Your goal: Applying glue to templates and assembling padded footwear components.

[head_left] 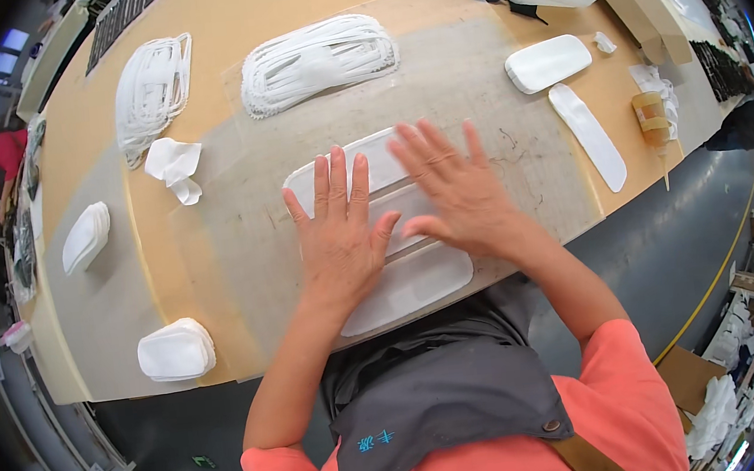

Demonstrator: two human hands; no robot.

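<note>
From left to right, I see my left hand (337, 230) and right hand (454, 187) pressed flat, fingers spread and gripping nothing, on white oblong pads (413, 282) laid side by side. The pads lie on the workbench (242, 248) near its front edge, with a crumpled cloth (174, 167) to their left.

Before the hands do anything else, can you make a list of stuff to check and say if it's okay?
1. Left hand flat on the white padded pieces: ok.
2. Right hand flat on them too: ok.
3. Pieces lined up evenly: cannot tell, the hands cover them.
4. Pieces fully on the table: ok, though the nearest one lies close to the edge.
5. Crumpled white cloth lies apart from the hands: ok.
6. Glue bottle lying off to the right: ok.
</note>
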